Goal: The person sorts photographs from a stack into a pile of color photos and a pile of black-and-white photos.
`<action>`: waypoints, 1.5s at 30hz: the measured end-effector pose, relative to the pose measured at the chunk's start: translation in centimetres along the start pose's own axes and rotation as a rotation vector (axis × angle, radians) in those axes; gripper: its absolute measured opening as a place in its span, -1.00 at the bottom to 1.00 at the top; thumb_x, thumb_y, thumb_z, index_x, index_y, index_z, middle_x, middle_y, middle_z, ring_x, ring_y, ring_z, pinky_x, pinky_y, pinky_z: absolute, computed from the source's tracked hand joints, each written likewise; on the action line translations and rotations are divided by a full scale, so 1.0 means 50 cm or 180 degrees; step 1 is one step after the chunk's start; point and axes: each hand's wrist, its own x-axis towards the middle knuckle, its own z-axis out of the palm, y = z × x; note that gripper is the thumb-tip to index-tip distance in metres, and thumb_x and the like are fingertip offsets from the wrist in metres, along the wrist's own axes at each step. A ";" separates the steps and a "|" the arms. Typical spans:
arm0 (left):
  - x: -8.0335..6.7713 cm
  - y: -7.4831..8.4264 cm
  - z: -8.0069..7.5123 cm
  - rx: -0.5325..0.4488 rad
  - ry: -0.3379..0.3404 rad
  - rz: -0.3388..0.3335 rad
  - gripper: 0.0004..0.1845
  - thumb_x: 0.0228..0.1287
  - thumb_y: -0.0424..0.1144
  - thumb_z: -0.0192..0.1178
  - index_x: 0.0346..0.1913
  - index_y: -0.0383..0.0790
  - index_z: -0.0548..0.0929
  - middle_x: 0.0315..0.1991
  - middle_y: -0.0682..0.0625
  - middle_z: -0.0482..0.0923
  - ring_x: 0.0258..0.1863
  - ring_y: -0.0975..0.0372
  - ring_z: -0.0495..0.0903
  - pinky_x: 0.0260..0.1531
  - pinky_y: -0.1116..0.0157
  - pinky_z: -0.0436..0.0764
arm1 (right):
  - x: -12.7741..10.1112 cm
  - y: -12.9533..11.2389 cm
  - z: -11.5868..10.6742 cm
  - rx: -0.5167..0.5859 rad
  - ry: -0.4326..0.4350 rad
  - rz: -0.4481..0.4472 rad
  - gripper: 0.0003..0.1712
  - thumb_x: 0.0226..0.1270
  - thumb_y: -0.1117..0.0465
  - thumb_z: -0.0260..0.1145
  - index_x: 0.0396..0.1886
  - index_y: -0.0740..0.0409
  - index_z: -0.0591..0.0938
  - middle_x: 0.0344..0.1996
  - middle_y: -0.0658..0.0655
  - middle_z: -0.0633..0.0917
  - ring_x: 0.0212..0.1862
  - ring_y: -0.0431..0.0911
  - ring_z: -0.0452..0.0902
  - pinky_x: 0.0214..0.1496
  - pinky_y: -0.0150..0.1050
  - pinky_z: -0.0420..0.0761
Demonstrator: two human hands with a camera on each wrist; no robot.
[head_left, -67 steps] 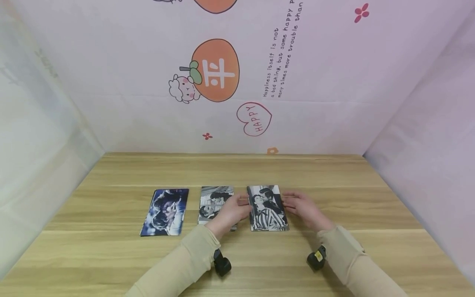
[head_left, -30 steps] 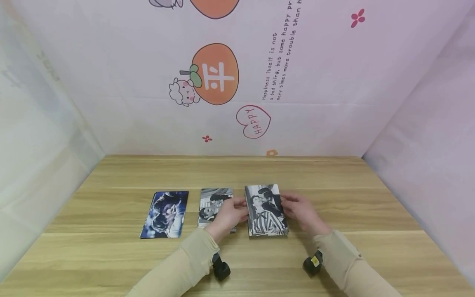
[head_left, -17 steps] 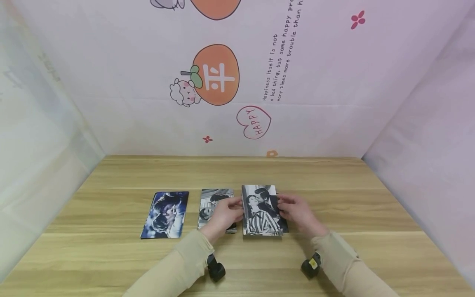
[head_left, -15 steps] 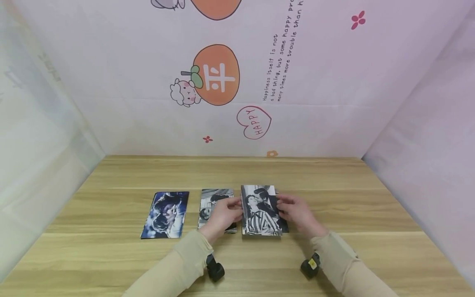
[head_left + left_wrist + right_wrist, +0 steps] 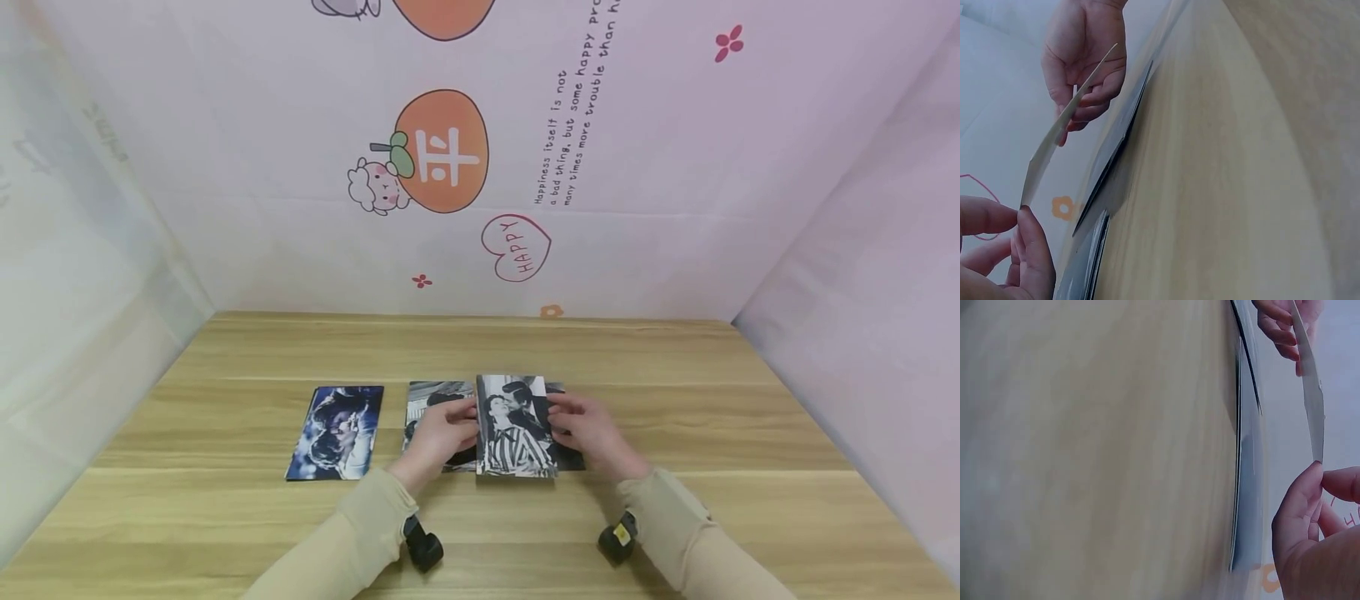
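A black-and-white photo card (image 5: 516, 429), showing a couple and a striped garment, is held above the table. My left hand (image 5: 438, 435) pinches its left edge between thumb and fingers. At the opposite edge my right hand (image 5: 596, 433) pinches it too. Both wrist views show the card edge-on, slightly bent and raised off the things below. Another dark photo (image 5: 572, 460) lies partly hidden under it to the right. A pile of black-and-white photos (image 5: 459, 388) sits beneath my left hand, largely covered by it.
A blue-toned photo pile (image 5: 335, 433) lies farther left on the wooden table (image 5: 480, 342). A printed white cloth (image 5: 645, 208) hangs behind the table, with pale cloth walls on both sides. Each wrist carries a small black camera (image 5: 424, 550).
The held card has come up from the right-hand pile and moved left with both hands, uncovering a dark photo at its right. The blue-toned pile stays put.
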 end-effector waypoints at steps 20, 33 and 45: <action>-0.019 -0.003 -0.050 0.0063 0.0199 -0.0085 -0.49 0.17 -0.56 0.10 0.24 -0.46 0.41 0.02 -0.28 0.50 -0.19 0.20 0.59 -0.09 0.22 0.68 | 0.012 0.000 0.057 0.0044 -0.0018 -0.0073 -0.51 0.23 0.52 0.14 0.20 0.41 0.45 -0.29 0.08 0.55 -0.36 -0.23 0.47 -0.33 -0.48 0.58; -0.025 0.005 -0.079 0.0263 0.0290 -0.0004 -0.50 0.18 -0.55 0.11 0.23 -0.44 0.43 0.00 -0.28 0.51 -0.19 0.19 0.60 -0.10 0.24 0.68 | 0.017 -0.009 0.086 -0.0022 -0.0045 -0.0164 -0.51 0.21 0.52 0.14 0.18 0.39 0.47 -0.26 0.15 0.57 -0.32 -0.19 0.50 -0.25 -0.40 0.62; -0.023 0.011 -0.119 0.0659 0.0478 0.0082 -0.50 0.10 -0.60 0.10 0.19 -0.47 0.47 -0.05 -0.26 0.57 -0.21 0.18 0.62 -0.22 0.30 0.71 | 0.027 -0.024 0.114 -0.0114 -0.0353 -0.0209 -0.49 0.27 0.42 0.11 0.24 0.33 0.44 -0.19 0.22 0.54 -0.22 -0.10 0.54 -0.10 -0.25 0.68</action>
